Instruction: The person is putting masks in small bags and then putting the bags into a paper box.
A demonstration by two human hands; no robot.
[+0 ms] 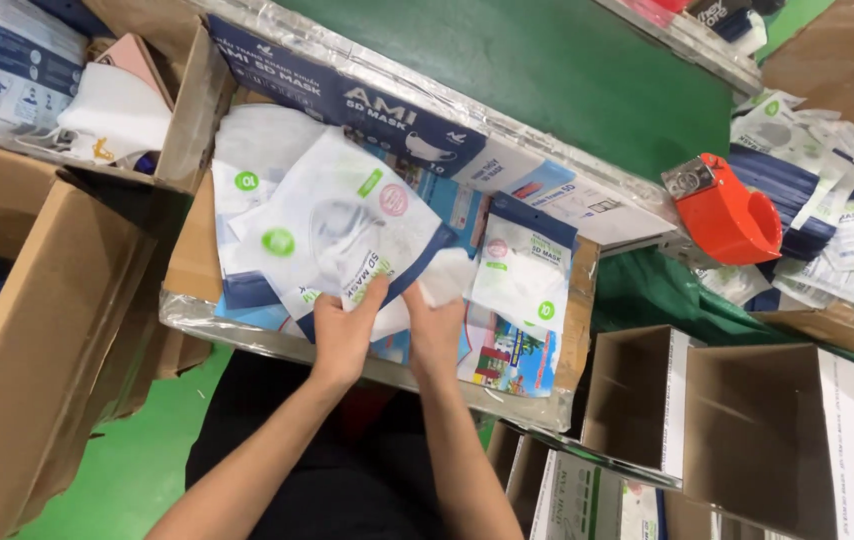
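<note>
Both hands pinch (fingers closed) mask pouch.

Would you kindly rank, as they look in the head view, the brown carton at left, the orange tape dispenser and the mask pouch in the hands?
1. Brown carton, though nearness inflates it.
2. Mask pouch, held by left hand and right hand.
3. Orange tape dispenser.

White, navy-edged pouch; orange tape dispenser
</note>
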